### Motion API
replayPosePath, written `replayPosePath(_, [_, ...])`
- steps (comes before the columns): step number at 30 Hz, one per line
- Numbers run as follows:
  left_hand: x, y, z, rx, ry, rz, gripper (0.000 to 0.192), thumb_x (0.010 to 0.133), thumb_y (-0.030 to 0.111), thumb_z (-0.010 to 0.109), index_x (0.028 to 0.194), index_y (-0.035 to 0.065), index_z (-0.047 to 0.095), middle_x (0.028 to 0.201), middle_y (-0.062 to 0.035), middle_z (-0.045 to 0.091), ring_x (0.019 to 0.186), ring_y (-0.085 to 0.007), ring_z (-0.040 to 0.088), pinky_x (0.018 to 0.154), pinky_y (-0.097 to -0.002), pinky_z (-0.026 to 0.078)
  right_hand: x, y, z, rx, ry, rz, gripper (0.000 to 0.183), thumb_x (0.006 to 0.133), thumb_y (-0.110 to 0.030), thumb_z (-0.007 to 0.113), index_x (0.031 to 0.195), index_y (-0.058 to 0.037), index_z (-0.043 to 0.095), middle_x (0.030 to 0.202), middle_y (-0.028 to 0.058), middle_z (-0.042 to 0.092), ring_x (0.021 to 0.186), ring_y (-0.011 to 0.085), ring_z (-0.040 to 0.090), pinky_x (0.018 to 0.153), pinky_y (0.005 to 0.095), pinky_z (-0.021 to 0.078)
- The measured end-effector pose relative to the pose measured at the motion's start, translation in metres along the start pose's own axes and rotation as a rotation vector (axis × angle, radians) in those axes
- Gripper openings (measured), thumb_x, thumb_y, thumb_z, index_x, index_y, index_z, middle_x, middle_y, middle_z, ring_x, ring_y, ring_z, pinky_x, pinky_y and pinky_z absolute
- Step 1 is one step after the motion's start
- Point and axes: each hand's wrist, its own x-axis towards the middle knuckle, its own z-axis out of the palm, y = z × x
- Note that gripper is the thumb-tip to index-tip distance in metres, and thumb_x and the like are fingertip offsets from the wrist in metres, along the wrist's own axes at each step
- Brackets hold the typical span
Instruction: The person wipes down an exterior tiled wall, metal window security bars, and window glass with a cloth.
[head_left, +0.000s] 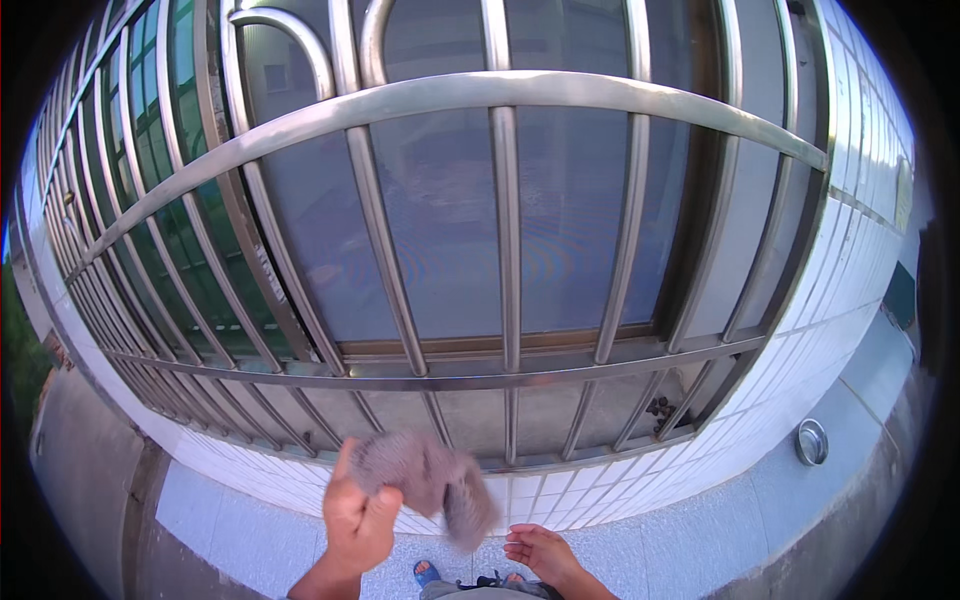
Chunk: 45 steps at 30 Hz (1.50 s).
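A brownish-grey cloth (427, 472), blurred and crumpled, hangs from my left hand (361, 517), which pinches its left end between thumb and fingers. Below and to the right of the cloth, my right hand (546, 553) holds nothing, its fingers slightly bent and apart. Both hands are in front of a window guard of shiny metal bars (510, 240), near its bottom edge. Behind the bars stands a window pane (442, 225) in a brown frame, with faint reflections across it.
White tiles (795, 300) cover the wall around the guard. A metal bowl (811, 442) sits on the paved ledge (675, 551) at right. Small dark objects (661, 411) lie behind the bars on the sill (472, 416). My blue sandal (426, 574) shows below.
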Motion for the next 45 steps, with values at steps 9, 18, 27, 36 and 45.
replayPosePath(9, [0.055,-0.017,0.052,-0.27,0.415,0.529,0.071,0.091,0.04,0.062,0.135,-0.0097,0.038,0.13,-0.0208,0.052,0.11,-0.0297,0.057,0.099,-0.0415,0.042,-0.007,0.033,0.001,0.004,-0.028,-0.056,0.026,0.096,-0.016,0.054,0.118,-0.0038,0.057,0.097,0.0078,0.066,0.085,0.0199,0.065,0.08,0.0343,0.0541])
replayPosePath(18, [0.076,-0.026,0.087,-0.611,0.242,0.47,0.062,0.088,0.032,0.063,0.133,-0.0061,0.042,0.128,-0.0204,0.052,0.115,-0.0302,0.053,0.099,-0.0435,0.042,-0.02,0.028,-0.036,0.048,0.197,-0.143,0.027,0.095,-0.018,0.056,0.117,-0.0036,0.058,0.095,0.0076,0.065,0.083,0.0208,0.064,0.079,0.0353,0.0544])
replayPosePath(27, [0.085,-0.038,0.112,-0.17,0.323,0.306,0.051,0.092,0.017,0.057,0.131,-0.0121,0.044,0.131,-0.023,0.049,0.121,-0.0333,0.05,0.101,-0.0443,0.039,-0.006,0.024,-0.041,0.027,0.13,-0.157,0.025,0.095,-0.018,0.055,0.116,-0.0043,0.058,0.093,0.0066,0.065,0.083,0.0204,0.064,0.078,0.0349,0.054])
replayPosePath(36, [0.149,-0.015,0.11,0.664,0.346,0.535,0.041,0.075,0.004,0.065,0.115,-0.0039,0.058,0.114,-0.0231,0.057,0.105,-0.0478,0.053,0.097,-0.0475,0.041,0.001,0.012,-0.043,0.029,0.137,-0.13,0.024,0.095,-0.018,0.055,0.114,-0.0047,0.058,0.093,0.0067,0.065,0.084,0.0197,0.064,0.079,0.0345,0.0537])
replayPosePath(45, [0.251,0.028,0.075,-0.912,0.297,0.174,0.033,0.095,0.022,0.056,0.121,0.0012,0.057,0.116,-0.0064,0.063,0.104,-0.0169,0.062,0.09,-0.034,0.052,0.001,0.006,-0.041,-0.015,0.152,-0.088,0.027,0.095,-0.02,0.057,0.116,-0.0043,0.058,0.095,0.0059,0.065,0.085,0.0185,0.064,0.079,0.0335,0.054])
